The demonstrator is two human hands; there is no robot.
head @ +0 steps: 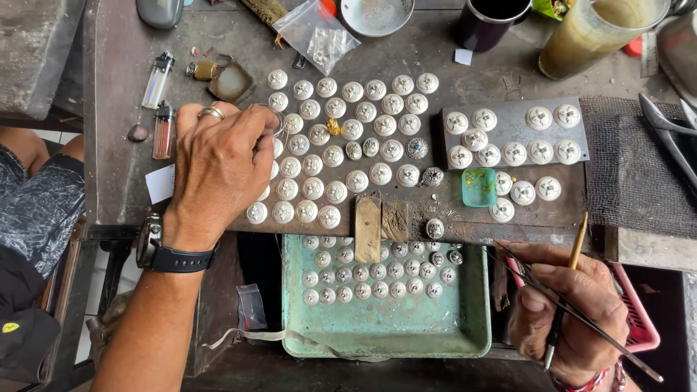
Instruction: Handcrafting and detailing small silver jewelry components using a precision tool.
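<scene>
- Left hand (pixel 221 170) is laid over white round pieces (pixel 341 138) on the bench (pixel 116 109); grip closed on a thin wire ring (pixel 278 120).
- Right hand (pixel 573 308): grip closed on tweezers (pixel 581 316) and a thin brush (pixel 579 239).
- Grey plate (pixel 508 123): nine pieces counted.
- Green tray (pixel 385 327): roughly thirty smaller pieces.
- Two lighters (pixel 160 101) at left.
</scene>
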